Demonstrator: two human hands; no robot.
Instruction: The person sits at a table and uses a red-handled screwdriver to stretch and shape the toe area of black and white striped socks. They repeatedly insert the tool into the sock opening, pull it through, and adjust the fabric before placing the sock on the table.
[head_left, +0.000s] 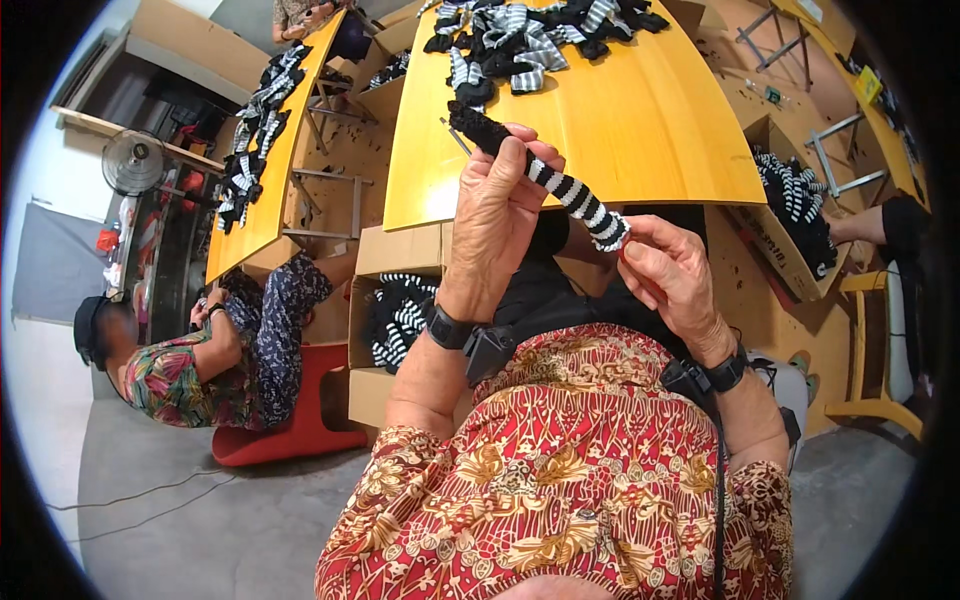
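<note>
A narrow black-and-white striped knit tube (578, 200), like a small sock, stretches between my hands above my lap. My left hand (500, 195) grips it near its solid black end (475, 125), which points toward the table. Beside that black end a thin metal rod (455, 136) sticks out; where its other end goes is hidden by my fingers. With thumb and fingers my right hand (668, 265) pinches the white cuff end, where a small red bit (625, 241) shows.
Knit pieces, black and striped, lie heaped on the far part of the yellow table (620, 140). Cardboard boxes of striped pieces stand left (400, 380) and right (800, 265). A co-worker (210, 360) sits at the left by another table (290, 140). A fan (132, 163) stands behind.
</note>
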